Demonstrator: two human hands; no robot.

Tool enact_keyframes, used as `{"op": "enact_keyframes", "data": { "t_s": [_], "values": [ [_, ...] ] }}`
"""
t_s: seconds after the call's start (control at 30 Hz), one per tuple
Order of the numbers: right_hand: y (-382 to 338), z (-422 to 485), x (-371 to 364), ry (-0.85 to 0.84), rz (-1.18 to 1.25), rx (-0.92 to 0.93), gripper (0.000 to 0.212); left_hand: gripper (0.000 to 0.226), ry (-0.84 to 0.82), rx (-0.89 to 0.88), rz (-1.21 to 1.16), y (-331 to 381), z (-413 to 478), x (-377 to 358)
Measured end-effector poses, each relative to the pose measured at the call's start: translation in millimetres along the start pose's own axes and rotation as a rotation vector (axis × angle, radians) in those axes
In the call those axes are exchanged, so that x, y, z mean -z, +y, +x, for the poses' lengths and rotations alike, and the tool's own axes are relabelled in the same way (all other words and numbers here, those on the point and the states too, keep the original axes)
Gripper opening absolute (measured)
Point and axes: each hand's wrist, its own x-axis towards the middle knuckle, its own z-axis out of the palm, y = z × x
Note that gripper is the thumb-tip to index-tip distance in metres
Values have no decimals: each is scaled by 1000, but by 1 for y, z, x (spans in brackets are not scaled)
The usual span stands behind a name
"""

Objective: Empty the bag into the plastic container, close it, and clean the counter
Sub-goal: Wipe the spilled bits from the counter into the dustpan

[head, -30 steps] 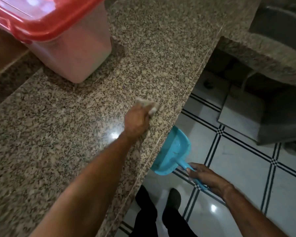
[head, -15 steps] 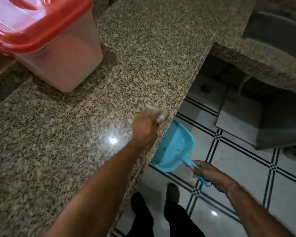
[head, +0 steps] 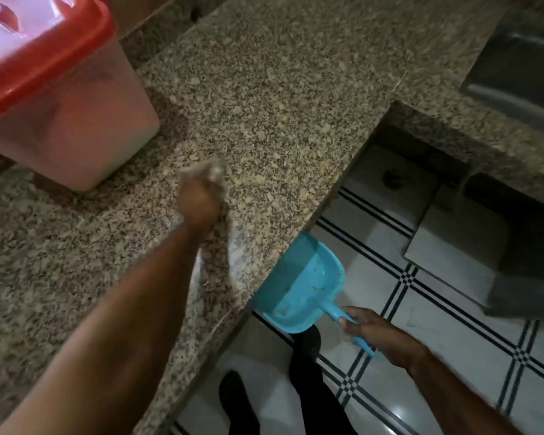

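The speckled granite counter (head: pixel 280 98) fills most of the view and serves as the landmark. On its far left part stands the plastic container (head: pixel 76 133), pale and translucent, with its red lid (head: pixel 41 58) on top and closed. Nearer the counter's front edge, the left hand (head: pixel 198 202) is pressed down on the stone, fingers curled around a small pale wad, apparently a cloth (head: pixel 215 171); the hand is blurred, so the grip itself is hard to read, but it looks closed on the wad. Just below the counter's front edge, partly tucked under it, a blue dustpan (head: pixel 305 287) hangs over the tiled floor (head: pixel 453 324), its open mouth toward the edge. A few small specks lie in its tray. The right hand (head: pixel 377 334) is wrapped around the dustpan's handle, well apart from the left hand. To the right of the counter, past a step in the stone, a metal sink (head: pixel 522 67) shows. Dark trouser legs stand below the counter's edge.
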Motion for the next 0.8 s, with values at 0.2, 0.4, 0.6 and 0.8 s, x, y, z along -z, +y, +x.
{"op": "enact_keyframes", "data": {
  "t_s": [0.2,0.4,0.6,0.8],
  "values": [
    [-2,8,37,-67,-16,-11,24,38,-329,-248,190,60,-63,-54],
    [15,10,35,-96,10,-8,20,50,-440,-178,116,39,-126,-14],
    [21,6,4,-139,10,9,26,42,-395,-82,109,20,-185,27],
    [23,-15,-35,-118,-12,47,32,46,-349,-23,100,3,-241,68]
  ]
}}
